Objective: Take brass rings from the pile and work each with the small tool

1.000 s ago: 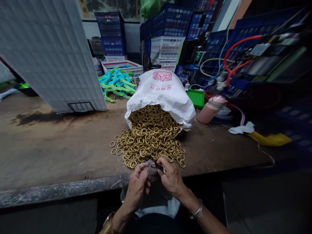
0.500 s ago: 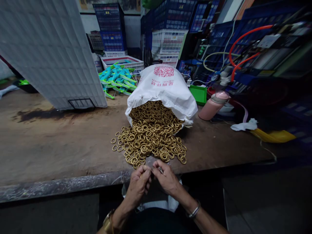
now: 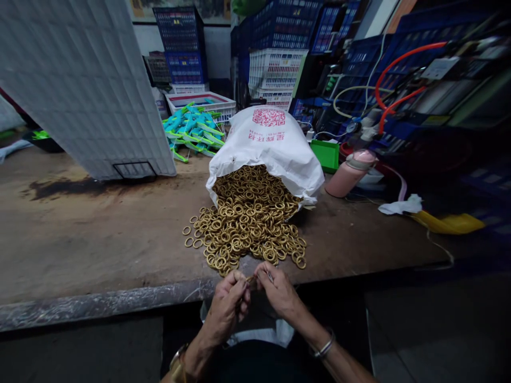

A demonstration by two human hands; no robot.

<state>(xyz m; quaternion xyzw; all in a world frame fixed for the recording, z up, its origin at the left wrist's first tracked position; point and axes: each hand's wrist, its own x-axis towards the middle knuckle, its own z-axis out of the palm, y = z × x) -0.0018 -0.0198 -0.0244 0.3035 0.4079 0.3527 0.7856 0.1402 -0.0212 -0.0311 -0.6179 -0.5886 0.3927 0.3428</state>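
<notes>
A white sack [image 3: 269, 143] lies on its side on the brown workbench [image 3: 80, 244], spilling a heap of gold-coloured metal rings [image 3: 245, 223] toward me. My left hand [image 3: 229, 303] and my right hand [image 3: 279, 291] meet at the bench's front edge, just below the heap. Both are closed in a pinch, fingertips almost touching, around a small gold ring between them. A thin dark metal tool shows in my right fingers. A watch sits on my left wrist and a bangle on my right.
A large white gridded panel [image 3: 88, 85] leans at the back left. Turquoise and green plastic parts [image 3: 191, 130] are piled behind the sack. A pink bottle [image 3: 349, 173], a green box [image 3: 325, 154], stacked blue and white crates [image 3: 275, 53] and red hoses [image 3: 399, 69] crowd the right.
My hands have drawn together from slightly apart, and the fingertips now meet over a ring. The view has dipped slightly. The heap and sack have not moved.
</notes>
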